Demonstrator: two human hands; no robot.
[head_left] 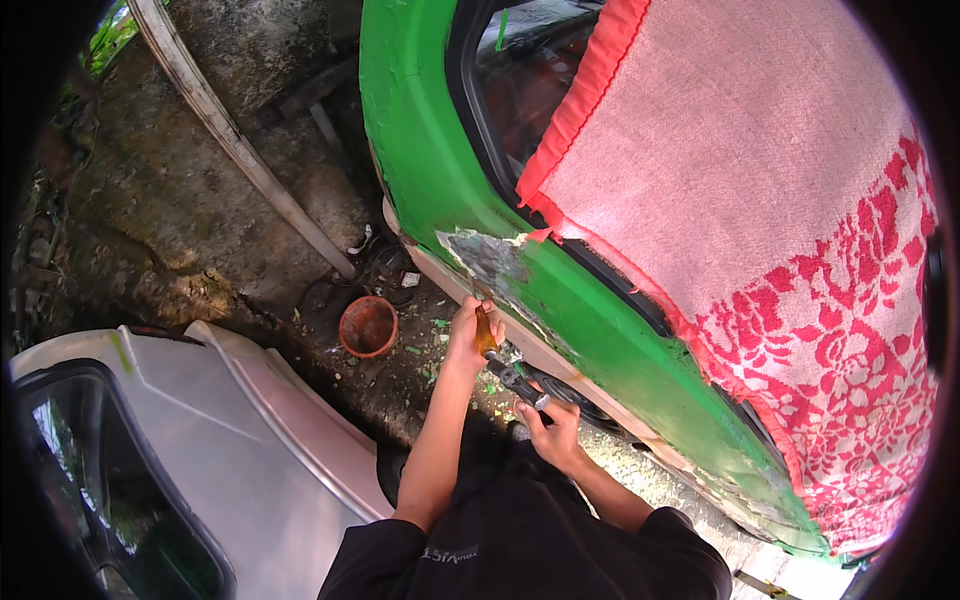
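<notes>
My left hand [470,335] is wrapped around the amber handle of a screwdriver-like tool [485,328]. Its tip points at the side of a green car [560,290], beside a patch where the paint has peeled to grey. My right hand [553,430] grips a dark metal hand tool [518,380], whose exact kind is unclear. The far end of this tool lies close to the butt of the amber handle; I cannot tell if they touch.
A pink and red floral towel [740,180] covers the green car's roof and part of its windows. Behind my left side stands a pale car [220,430]. An orange-brown pot [368,327] sits on the littered ground, near a long curved strip [235,140].
</notes>
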